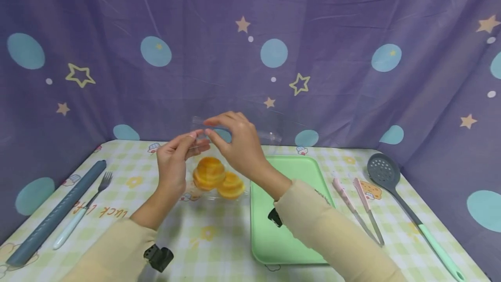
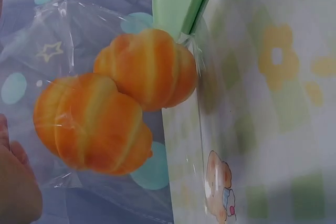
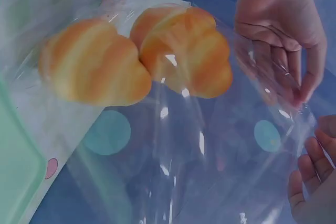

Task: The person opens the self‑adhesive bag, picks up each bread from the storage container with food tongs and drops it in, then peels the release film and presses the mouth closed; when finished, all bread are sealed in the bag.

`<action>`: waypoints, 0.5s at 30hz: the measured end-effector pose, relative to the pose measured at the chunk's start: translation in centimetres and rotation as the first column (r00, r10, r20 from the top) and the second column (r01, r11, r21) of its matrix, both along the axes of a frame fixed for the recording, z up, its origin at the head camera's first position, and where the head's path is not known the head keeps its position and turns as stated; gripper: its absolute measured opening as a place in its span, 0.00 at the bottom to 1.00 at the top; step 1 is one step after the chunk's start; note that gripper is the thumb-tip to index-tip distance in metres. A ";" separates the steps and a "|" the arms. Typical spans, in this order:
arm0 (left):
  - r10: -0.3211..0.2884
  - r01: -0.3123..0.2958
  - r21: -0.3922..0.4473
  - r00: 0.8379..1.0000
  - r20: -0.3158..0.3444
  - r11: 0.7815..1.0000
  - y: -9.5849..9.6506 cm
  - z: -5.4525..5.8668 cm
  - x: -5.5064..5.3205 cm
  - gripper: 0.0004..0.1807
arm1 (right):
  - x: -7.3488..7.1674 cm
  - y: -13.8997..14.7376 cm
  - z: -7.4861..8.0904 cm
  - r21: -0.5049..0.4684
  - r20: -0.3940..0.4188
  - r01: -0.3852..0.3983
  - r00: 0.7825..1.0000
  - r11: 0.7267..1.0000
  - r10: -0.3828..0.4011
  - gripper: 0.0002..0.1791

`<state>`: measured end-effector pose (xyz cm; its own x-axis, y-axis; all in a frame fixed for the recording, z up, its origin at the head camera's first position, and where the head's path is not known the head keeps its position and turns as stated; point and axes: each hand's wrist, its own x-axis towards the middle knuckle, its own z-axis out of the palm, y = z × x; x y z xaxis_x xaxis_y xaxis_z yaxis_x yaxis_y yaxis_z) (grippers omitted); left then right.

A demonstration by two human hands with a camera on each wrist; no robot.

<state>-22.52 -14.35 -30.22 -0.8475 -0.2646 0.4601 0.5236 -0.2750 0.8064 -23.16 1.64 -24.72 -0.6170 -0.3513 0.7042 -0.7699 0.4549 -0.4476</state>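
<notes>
A clear plastic bag [image 3: 178,145] hangs between my two hands, its transparent sheet spreading to the right in the head view. Inside its lower part sit two striped golden-orange bread rolls, a larger roll [image 1: 209,173] and another roll [image 1: 231,185] leaning against it. With thumb and index finger my left hand [image 1: 174,156] pinches the bag's upper edge. My right hand [image 1: 242,145] pinches that edge just beside the left fingertips, its thumb and index tips close together. In the right wrist view, the left hand [image 3: 283,40] shows at upper right, fingers behind the plastic.
A green tray [image 1: 289,234] lies under my right forearm. Pink-handled tongs [image 1: 364,208] and a slotted skimmer [image 1: 403,203] are on the right. On the left lie a dark blue stick-like roll [image 1: 58,212] and a fork [image 1: 84,210]. A purple curtain [image 1: 195,55] rises behind the table.
</notes>
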 end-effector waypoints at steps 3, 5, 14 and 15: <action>-0.035 0.035 -0.033 0.999 -0.014 0.999 0.1 -0.1 0.1 0.11 | -0.3 -0.7 0.2 0.011 0.059 0.026 0.998 1.000 -0.026 0.11; -0.061 0.060 -0.061 0.998 -0.014 0.996 0.0 -0.1 0.2 0.12 | -0.3 -0.9 0.3 0.010 0.096 0.037 0.995 0.999 -0.037 0.11; -0.109 0.096 -0.259 0.993 -0.039 0.961 -0.5 0.2 0.5 0.11 | -0.4 -0.8 0.0 -0.006 0.150 0.025 0.988 1.000 -0.023 0.10; -0.104 0.086 -0.291 0.994 -0.044 0.953 -0.6 0.2 0.5 0.11 | -0.4 -0.7 0.0 -0.008 0.153 0.021 0.988 1.000 -0.019 0.10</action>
